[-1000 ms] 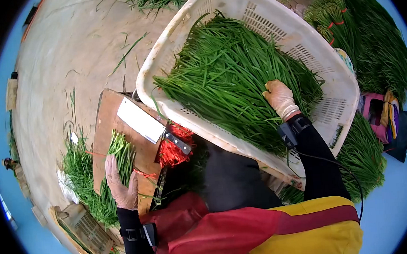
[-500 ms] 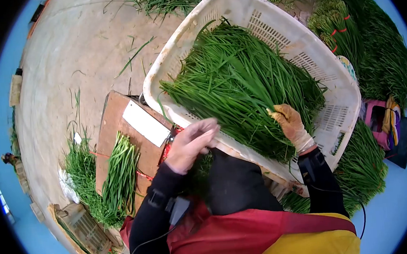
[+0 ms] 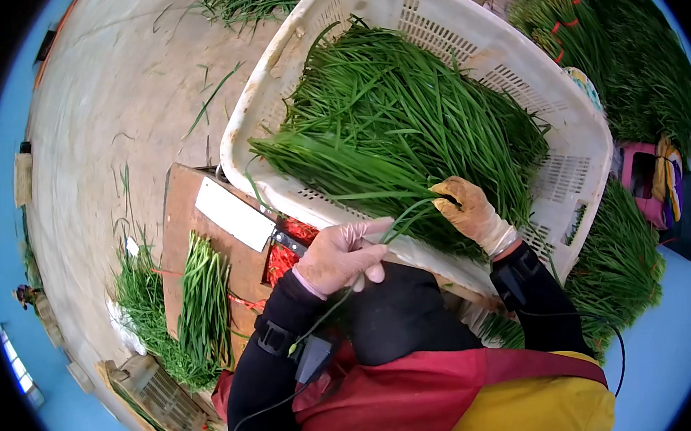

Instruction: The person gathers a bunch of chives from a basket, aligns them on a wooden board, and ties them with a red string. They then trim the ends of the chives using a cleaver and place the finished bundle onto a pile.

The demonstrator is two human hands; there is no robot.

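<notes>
Gloved in pale, thin material, my left hand [image 3: 340,256] is closed round a thin green stalk [image 3: 318,323] whose lower end hangs down over my left sleeve. Blades run from there up to my right hand [image 3: 473,211], which wears a yellow-stained glove and pinches green leaves [image 3: 410,197] between thumb and fingers. Both hands are over the near edge of a large white plastic basket [image 3: 592,190], which holds a big heap of long green leaves [image 3: 409,99].
Left of the basket, a brown board [image 3: 179,219] carries a cleaver [image 3: 235,213] and a bundle of greens [image 3: 204,301]. Red ties [image 3: 283,261] lie beside the cleaver's handle. More greens [image 3: 612,265] are piled at right.
My left hand has moved slightly right and down and now holds a stalk. My right hand has shifted a little left. The view has shifted slightly.
</notes>
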